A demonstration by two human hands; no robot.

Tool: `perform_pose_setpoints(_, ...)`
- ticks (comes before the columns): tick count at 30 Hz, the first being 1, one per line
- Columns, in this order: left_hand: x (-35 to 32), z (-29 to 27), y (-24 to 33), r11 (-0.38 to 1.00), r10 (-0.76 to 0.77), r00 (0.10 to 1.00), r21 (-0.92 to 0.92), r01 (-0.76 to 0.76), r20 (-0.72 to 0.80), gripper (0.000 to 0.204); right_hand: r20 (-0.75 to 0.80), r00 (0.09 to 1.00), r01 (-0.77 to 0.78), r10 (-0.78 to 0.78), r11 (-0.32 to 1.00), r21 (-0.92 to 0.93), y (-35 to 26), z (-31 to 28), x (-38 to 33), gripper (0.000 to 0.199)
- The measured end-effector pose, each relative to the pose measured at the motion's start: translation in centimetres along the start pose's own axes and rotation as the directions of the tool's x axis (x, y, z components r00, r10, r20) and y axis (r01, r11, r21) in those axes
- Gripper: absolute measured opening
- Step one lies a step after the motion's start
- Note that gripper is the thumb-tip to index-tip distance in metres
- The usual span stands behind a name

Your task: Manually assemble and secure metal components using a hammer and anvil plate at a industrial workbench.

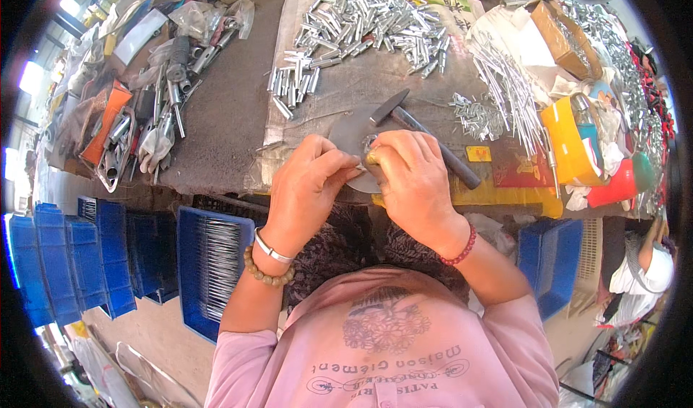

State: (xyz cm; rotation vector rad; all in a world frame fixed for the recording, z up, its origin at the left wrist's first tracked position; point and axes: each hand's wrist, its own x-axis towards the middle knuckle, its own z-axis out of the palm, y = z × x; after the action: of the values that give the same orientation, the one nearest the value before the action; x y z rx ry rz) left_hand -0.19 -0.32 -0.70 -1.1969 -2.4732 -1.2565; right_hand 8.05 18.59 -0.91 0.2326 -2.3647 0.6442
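Observation:
My left hand is closed in a pinch over the near edge of a round grey metal plate. What sits between its fingertips is too small to make out. Close beside it, my right hand has its fingers curled together; a small piece at their tips is mostly hidden. A hammer lies just beyond and right of my hands, its dark pointed head over the plate and its handle slanting toward the table edge. Short silver metal tubes are heaped farther back on the cloth.
Thin metal rods and a pile of small metal parts lie to the right, near a yellow box. Tools and plastic bags crowd the left. Blue bins stand below the table edge. Another person is at far right.

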Motion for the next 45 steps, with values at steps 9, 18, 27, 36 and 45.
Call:
perform_pose_setpoints(9, -0.2, -0.1, 0.2, 0.999, -0.051, 0.999, -0.003, 0.051, 0.015, 0.019, 0.103, 0.995, 0.009, 0.004, 0.992, -0.123, 0.4, -3.5, 0.7, 0.036)
perform_pose_setpoints(18, -0.2, 0.1, 0.0, 0.998, -0.044, 0.999, -0.049, 0.044, 0.001, 0.018, 0.086, 0.975, -0.184, 0.206, 0.959, -0.213, 2.7, -6.3, -1.2, 0.048)
perform_pose_setpoints(27, -0.3, 0.1, -0.4, 0.998, -0.003, 1.0, -0.07, 0.002, -0.015, 0.019, -0.091, 0.996, -0.027, 0.023, 0.999, -0.039, -1.9, -8.3, -2.9, 0.062)
perform_pose_setpoints(36, -0.2, -0.1, -0.4, 0.995, -0.051, 0.999, -0.09, 0.052, 0.008, 0.018, 0.123, 0.982, -0.145, 0.142, 0.989, 0.015, -2.0, -7.3, -2.9, 0.056)
perform_pose_setpoints(45, -0.3, 0.2, -0.7, 0.977, -0.11, 0.994, -0.18, 0.111, 0.02, 0.017, 0.186, 0.971, -0.136, 0.148, 0.988, -0.076, -1.8, -6.9, -3.9, 0.058)
